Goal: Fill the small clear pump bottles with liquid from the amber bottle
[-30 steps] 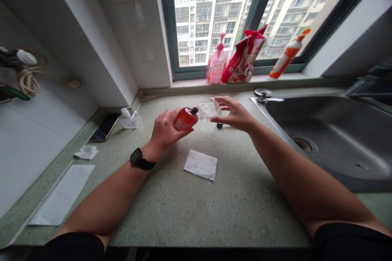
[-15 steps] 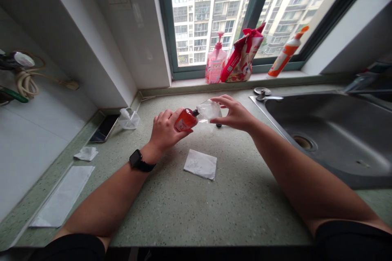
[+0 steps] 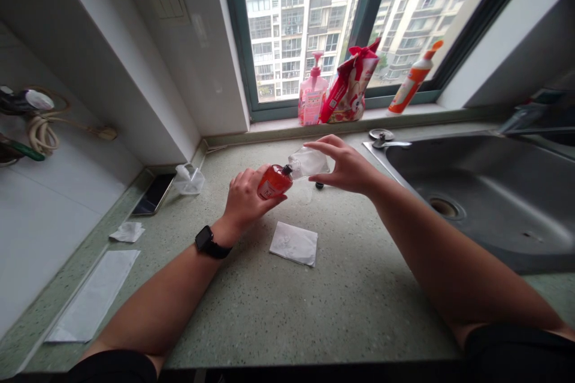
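My left hand (image 3: 247, 196), with a black watch on its wrist, is closed around a bottle of red-orange liquid (image 3: 274, 182). This bottle tilts to the right, its black neck at the mouth of a clear bottle (image 3: 309, 163). My right hand (image 3: 344, 163) grips the clear bottle between thumb and fingers, and it lies tilted with its mouth to the left. Whether the two necks touch I cannot tell. Below the right hand a small black cap (image 3: 319, 185) lies on the counter. Nearer to me is a folded white paper (image 3: 294, 243).
A steel sink (image 3: 381, 170) takes up the right side. At the left lie a phone (image 3: 154, 194), a clear plastic container (image 3: 188, 181), a crumpled tissue (image 3: 127, 231) and a paper strip (image 3: 94, 296). A pink pump bottle (image 3: 311, 96), red bag (image 3: 353, 87) and orange bottle (image 3: 411, 84) line the windowsill.
The red bottle is now turned a little more upright, and the clear bottle lies more level. Both hands keep their hold. The whole view has shifted slightly.
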Demonstrator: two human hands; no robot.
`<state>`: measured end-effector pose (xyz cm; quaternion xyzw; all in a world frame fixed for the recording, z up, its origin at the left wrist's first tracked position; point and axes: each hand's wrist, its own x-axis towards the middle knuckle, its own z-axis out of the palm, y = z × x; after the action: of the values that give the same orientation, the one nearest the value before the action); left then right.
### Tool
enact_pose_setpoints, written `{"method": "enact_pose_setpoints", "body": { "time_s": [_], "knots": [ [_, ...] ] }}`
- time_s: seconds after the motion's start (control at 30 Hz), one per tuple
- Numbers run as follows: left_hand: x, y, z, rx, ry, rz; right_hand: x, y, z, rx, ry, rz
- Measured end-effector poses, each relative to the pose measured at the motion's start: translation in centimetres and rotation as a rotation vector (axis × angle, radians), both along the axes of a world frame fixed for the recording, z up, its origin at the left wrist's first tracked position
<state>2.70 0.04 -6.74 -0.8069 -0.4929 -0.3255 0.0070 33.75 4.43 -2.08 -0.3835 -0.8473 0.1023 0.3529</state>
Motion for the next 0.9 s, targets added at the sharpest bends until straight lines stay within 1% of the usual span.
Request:
{"method": "enact_pose_setpoints", "body": {
  "time_s": [0.27,0.6,0.9],
  "knots": [
    [0.14,-0.05,-0.24,0.014,-0.018,-0.006,0.11,-0.11,0.23,0.004,-0.002,0.015],
    [0.21,-0.08,-0.26,-0.007,-0.028,-0.003,-0.15,-0.55,0.55,0.065,-0.025,-0.009],
    [0.28,-0.05,-0.34,-0.009,-0.031,-0.005,-0.56,-0.98,0.84,0.126,-0.012,0.007]
  ]
}}
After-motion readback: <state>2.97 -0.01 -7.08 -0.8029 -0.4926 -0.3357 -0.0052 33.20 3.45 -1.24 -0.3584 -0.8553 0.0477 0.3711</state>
